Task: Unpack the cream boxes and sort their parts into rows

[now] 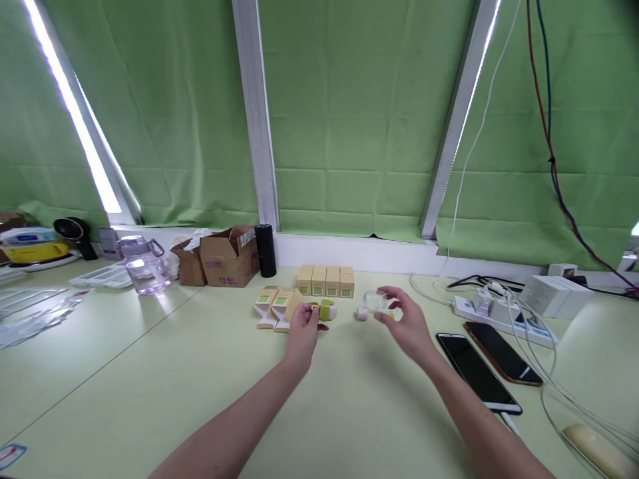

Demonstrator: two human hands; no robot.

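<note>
My left hand [303, 329] pinches a small green piece with a pale pink end [326, 311]; its exact kind is unclear. Just left of it, two small kraft-paper boxes [273, 307] lie with white flaps folded out, the nearer one partly behind my fingers. My right hand [405, 322] has its thumb and fingers around a clear round plastic piece [374, 301], like a small cup or dome. Beside that piece sits a small pale pink object [362, 313] on the table. Behind both hands, several closed kraft boxes [325, 281] with green labels stand in a row.
Right of my right arm lie two phones [479, 372], a power strip [504, 319] with tangled cables and a beige computer mouse [604, 452]. Toward the back left are a cardboard carton [227, 258], a black cylinder [265, 251], a purple water bottle [146, 266] and plastic bags [40, 319].
</note>
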